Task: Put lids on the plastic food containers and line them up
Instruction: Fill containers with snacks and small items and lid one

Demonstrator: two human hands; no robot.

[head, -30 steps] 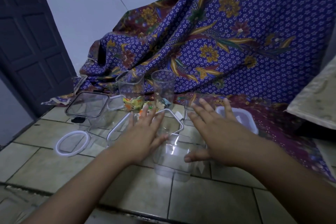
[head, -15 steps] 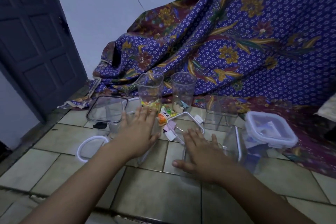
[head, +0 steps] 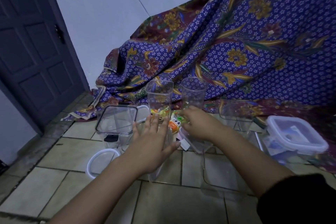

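Clear containers: right hand (head: 198, 123) moved forward, grip unclear; left hand (head: 152, 143) still spread flat.

My left hand (head: 151, 143) is spread flat over a clear container on the tiled floor (head: 61, 183), while my right hand (head: 198, 123) curls among the bright snack packets (head: 174, 123). Tall clear tubs (head: 160, 94) stand behind, a lidded box (head: 294, 134) sits far right, and a white ring lid (head: 98, 162) lies left.

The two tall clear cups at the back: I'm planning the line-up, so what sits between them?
In the head view, only patterned cloth shows between the square tall cup and the round tall cup; colourful packets lie in front of them.
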